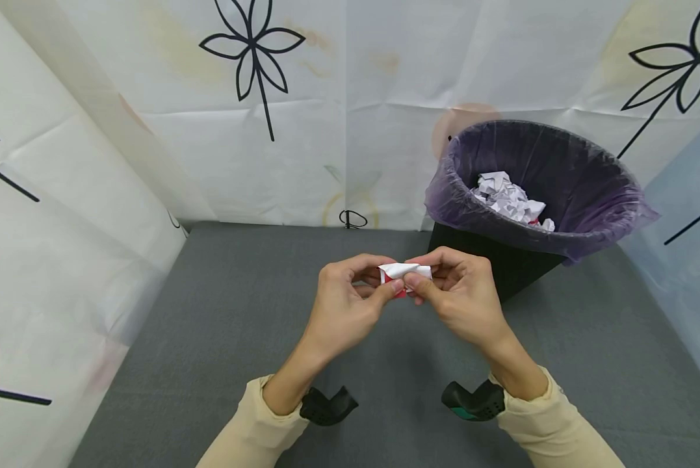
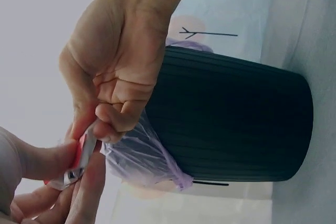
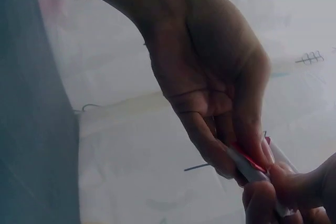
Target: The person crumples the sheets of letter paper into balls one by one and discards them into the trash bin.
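Between both hands is a small folded piece of white and red paper [image 1: 407, 270], held up over the grey surface in the head view. My left hand [image 1: 345, 309] pinches its left end between thumb and fingers. At the other end, my right hand [image 1: 465, 296] pinches it the same way, the two thumbs close together on the near side. In the left wrist view the red and white paper [image 2: 85, 148] shows between the fingertips of both hands. The right wrist view shows the paper [image 3: 247, 165] partly hidden by fingers.
Behind my right hand stands a black bin [image 1: 472, 260] lined with a purple plastic bag [image 1: 443, 195]. Crumpled white paper [image 1: 504, 198] lies inside it, with a bit of red. A white curtain [image 1: 326, 84] with black flower drawings hangs behind the grey surface [image 1: 221, 325].
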`<state>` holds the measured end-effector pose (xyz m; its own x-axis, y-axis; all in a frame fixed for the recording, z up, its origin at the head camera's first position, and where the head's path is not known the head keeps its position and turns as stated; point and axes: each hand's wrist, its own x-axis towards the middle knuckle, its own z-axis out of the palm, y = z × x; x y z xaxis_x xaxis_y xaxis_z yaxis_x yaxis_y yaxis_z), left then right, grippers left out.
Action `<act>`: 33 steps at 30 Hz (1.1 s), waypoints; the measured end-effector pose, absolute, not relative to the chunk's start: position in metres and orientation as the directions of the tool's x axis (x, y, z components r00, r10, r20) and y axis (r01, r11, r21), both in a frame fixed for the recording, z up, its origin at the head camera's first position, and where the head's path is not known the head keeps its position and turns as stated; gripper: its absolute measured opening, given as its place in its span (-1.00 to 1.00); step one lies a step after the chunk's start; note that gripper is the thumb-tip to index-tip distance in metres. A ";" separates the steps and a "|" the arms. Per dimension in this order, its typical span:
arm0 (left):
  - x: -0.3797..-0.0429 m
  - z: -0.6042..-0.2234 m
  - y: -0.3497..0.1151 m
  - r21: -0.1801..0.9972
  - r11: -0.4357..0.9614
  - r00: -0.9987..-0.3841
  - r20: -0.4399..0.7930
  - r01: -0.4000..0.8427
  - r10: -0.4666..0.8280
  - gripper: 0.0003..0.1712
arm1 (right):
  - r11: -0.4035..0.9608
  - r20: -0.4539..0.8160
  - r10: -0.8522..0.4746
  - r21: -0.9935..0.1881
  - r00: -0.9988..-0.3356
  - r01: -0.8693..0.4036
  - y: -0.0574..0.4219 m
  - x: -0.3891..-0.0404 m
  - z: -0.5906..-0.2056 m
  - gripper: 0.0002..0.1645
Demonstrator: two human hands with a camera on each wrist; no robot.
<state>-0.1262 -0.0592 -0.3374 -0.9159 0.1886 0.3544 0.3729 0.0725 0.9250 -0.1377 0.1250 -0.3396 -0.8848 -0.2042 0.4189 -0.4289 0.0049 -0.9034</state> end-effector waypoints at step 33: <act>-0.136 -0.331 -0.069 0.959 -0.282 -0.935 0.104 0.004 0.338 -0.74 | -0.380 0.522 -0.564 -0.852 -0.640 -0.360 0.145 -0.159 -0.348 -0.40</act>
